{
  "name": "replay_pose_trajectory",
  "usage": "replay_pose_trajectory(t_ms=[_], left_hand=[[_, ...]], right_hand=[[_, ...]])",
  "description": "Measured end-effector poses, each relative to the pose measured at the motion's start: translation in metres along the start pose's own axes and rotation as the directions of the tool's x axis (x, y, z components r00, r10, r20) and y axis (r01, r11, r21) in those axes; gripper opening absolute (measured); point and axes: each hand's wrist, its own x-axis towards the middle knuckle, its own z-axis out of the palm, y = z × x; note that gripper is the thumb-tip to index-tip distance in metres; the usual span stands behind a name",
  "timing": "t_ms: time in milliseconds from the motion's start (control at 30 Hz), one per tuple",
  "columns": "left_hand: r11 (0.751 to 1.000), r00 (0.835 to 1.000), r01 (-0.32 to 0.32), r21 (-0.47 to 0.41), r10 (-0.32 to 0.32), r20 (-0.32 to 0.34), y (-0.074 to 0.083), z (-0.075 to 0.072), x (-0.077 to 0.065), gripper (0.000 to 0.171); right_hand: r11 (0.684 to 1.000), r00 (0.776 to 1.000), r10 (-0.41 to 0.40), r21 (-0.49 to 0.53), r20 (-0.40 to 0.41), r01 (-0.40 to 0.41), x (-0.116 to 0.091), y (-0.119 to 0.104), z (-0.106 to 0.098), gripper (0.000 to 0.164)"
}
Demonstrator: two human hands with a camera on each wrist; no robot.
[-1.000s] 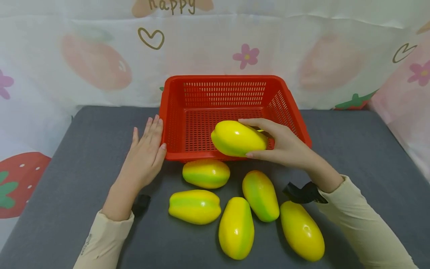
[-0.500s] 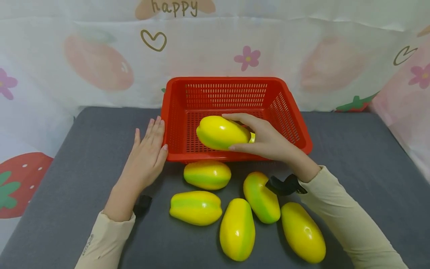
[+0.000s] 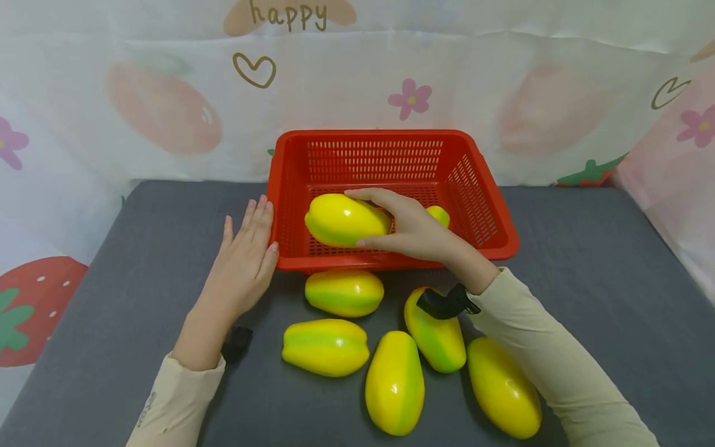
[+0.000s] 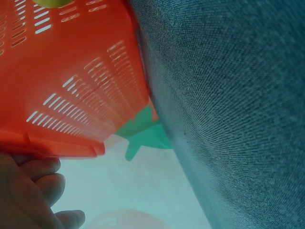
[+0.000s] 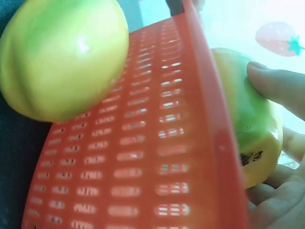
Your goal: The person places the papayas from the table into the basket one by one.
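In the head view my right hand [image 3: 413, 226] grips a yellow papaya [image 3: 346, 220] with thumb and fingers, over the left part of the red basket [image 3: 357, 263]. The right wrist view shows the held papaya [image 5: 250, 114] behind the basket's rim, its green streak and dark end mark visible. A second papaya [image 3: 439, 215] is inside the basket, mostly hidden behind my right hand. My left hand [image 3: 240, 261] lies with straight fingers along the basket's left side; the left wrist view has its fingers [image 4: 50, 186] right at the rim.
Several yellow-green papayas lie in front of the basket, one papaya [image 3: 344, 293] close against its front wall and another papaya [image 3: 503, 388] under the right forearm. The grey tabletop [image 3: 586, 273] meets a printed cloth [image 3: 346, 74] behind the basket.
My right hand has carried the papaya leftward from the basket's front right to over its left part, uncovering another papaya in the basket. The left hand stays at the basket's side.
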Motion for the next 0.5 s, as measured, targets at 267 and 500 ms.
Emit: replay_pose_trajectory(t_ms=[267,500], left_hand=[[1.0,1.0,-0.002,-0.007,0.002,-0.005,0.0,0.0,0.0,0.061],[1.0,1.0,0.004,-0.008,-0.004,0.005,0.0,0.0,0.0,0.062]], right_hand=[[0.997,0.996,0.077,-0.01,0.049,-0.076,0.011,0.0,0.011,0.071],[0.992,0.99,0.114,-0.055,0.083,-0.11,0.021,0.003,0.019,0.07]])
